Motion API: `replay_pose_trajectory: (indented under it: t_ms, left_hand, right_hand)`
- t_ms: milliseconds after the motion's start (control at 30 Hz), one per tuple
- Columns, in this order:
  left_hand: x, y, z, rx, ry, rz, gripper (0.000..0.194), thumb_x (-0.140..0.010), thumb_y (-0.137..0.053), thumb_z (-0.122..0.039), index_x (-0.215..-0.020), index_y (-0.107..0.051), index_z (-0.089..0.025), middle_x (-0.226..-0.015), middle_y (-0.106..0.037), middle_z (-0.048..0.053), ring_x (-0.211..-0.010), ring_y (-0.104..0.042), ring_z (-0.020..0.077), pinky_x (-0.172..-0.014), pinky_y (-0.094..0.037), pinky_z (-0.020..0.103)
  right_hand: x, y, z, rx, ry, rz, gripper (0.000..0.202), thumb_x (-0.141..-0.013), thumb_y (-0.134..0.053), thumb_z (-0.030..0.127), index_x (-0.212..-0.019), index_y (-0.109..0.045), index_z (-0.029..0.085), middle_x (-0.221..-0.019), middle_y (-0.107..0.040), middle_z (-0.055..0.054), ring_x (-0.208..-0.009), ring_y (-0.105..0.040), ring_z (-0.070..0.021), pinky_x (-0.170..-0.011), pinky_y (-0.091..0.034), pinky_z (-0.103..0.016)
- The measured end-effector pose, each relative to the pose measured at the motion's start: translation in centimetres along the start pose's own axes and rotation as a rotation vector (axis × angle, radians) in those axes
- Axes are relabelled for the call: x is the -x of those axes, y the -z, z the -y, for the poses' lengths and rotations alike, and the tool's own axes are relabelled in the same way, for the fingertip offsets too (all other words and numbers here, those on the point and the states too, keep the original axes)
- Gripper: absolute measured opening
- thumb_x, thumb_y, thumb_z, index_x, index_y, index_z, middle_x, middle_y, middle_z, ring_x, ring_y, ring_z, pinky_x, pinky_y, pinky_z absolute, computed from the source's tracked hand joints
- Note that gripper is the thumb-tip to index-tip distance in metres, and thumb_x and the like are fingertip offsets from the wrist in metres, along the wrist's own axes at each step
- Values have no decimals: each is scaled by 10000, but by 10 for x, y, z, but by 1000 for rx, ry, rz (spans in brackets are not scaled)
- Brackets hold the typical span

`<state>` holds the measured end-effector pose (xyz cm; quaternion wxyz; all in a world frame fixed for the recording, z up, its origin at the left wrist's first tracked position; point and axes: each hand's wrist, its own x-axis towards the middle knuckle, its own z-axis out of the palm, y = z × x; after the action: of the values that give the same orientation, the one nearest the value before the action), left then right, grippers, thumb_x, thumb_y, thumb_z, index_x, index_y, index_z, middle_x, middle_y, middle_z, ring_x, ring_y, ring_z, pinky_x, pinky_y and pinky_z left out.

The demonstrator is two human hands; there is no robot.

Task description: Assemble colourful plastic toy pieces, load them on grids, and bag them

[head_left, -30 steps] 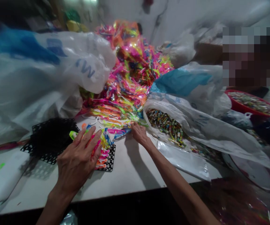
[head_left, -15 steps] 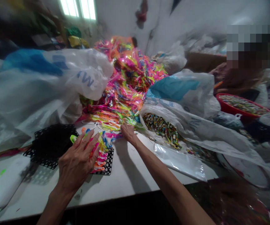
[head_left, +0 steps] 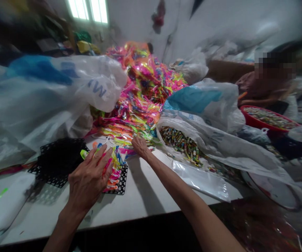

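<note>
Left hand (head_left: 90, 175) palm down, fingers slightly apart, laid over a row of bright plastic strips (head_left: 115, 177); strips sit directly under the fingers and poke out past them on both sides, not clamped as far as visible. Strips lie on a black grid tray (head_left: 123, 180), its right edge showing beyond the hand. Right hand (head_left: 139, 146) farther forward and to the right, fingers bent down at the near edge of a big heap of similar strips (head_left: 142, 101); fingertips hidden, can't tell if they're pinching one. A few pink and blue strips lie just left of and below that hand, between it and the tray. More black trays (head_left: 58, 159) stacked left of the left hand. Right of the right hand, an open white bag (head_left: 205, 127) with small patterned tubes (head_left: 181, 141) inside, clear plastic packet (head_left: 200, 181) in front of it. All on a white table (head_left: 126, 208). Large white bag (head_left: 46, 105) at left; far right, a red basin (head_left: 257, 122), another person (head_left: 253, 85) behind it.
</note>
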<state>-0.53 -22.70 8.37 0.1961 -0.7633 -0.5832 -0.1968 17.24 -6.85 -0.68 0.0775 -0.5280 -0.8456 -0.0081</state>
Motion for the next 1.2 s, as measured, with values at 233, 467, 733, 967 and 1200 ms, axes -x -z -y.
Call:
replay_pose_trajectory:
  t_ms: [233,467,733,967,1200]
  left_hand:
    - [1,-1,2,15,1,2,444,-888,-438,-305,-1315,-459,-183,-1383,-456,39,-1270,-397,255,-988,-399,386]
    - [2,0,2,12,0,7,437,-881,-446,-292,-1303,-472,-180,-1372,-471,35,-1265,-405,253,-964,-414,381]
    - [2,-1,1,23,24,25,452,-884,-446,-297,-1325,-441,-198,-1385,-454,39,-1286,-381,252,-962,-418,391]
    - [1,1,1,36,-47,60,469,-889,-429,-332,-1355,-399,-283,-1434,-380,60,-1335,-286,322,-941,-424,468]
    - [-2,-1,0,1,-4,36,416,-895,-424,-299,-1307,-469,-274,-1366,-475,51,-1296,-353,314,-890,-461,449]
  right_hand:
    - [30,13,1,-426,-254,-83,212,-762,-475,136,-958,-558,146,-839,-635,-75,-750,-590,-186,-647,-434,-275]
    - [92,-19,43,-1441,-267,-29,162,-685,-562,237,-828,-553,162,-681,-615,-7,-600,-564,-149,-543,-436,-238]
    - [90,-6,60,-627,-166,8,151,-725,-472,97,-817,-569,167,-754,-636,-30,-675,-540,-154,-578,-298,-235]
    - [84,-9,78,-357,-167,143,186,-827,-455,156,-939,-602,171,-852,-674,-62,-726,-584,-168,-569,-278,-250]
    - [58,25,-2,-229,-155,207,184,-768,-592,170,-936,-658,205,-996,-637,-60,-850,-577,-171,-640,-348,-230]
